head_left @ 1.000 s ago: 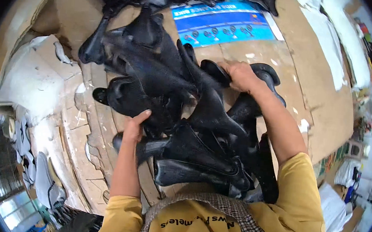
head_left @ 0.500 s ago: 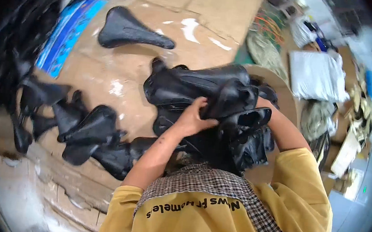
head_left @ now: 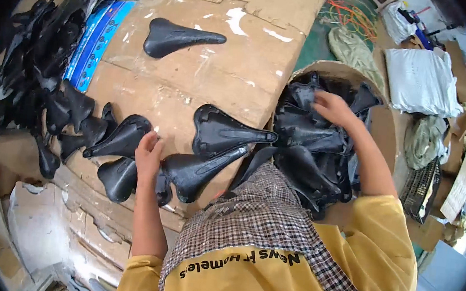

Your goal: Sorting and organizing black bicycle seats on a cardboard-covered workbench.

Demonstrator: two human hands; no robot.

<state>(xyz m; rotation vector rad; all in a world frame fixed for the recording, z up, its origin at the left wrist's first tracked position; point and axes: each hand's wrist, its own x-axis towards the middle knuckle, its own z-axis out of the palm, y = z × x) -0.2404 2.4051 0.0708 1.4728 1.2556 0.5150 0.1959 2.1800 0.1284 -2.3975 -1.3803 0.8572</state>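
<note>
My left hand [head_left: 149, 151] is at the right edge of a black bicycle saddle [head_left: 124, 138] on the cardboard-covered table; its thumb and fingers are apart, and whether they touch the saddle is unclear. Over a round cardboard bin [head_left: 338, 67] full of black saddles, my right hand [head_left: 332, 107] hovers or rests with fingers stretched out near a saddle [head_left: 304, 92]. Directly in front of me lies a saddle [head_left: 226, 129] with its nose reaching the bin's edge. Below it, another saddle [head_left: 194, 170] sits close to my left forearm. One more saddle [head_left: 179, 38] lies alone farther back.
A large heap of black saddles [head_left: 46, 49] covers the table's left side, beside a blue printed sheet [head_left: 97, 42]. Beyond the bin are a white sack [head_left: 421, 82], an olive-green cloth [head_left: 354, 53] and a dark crate [head_left: 420, 189]. Cardboard [head_left: 34, 227] lies at lower left.
The bundle of saddles I held between both hands is now down in the bin. My left hand has moved left to the table saddles; my right hand remains over the bin.
</note>
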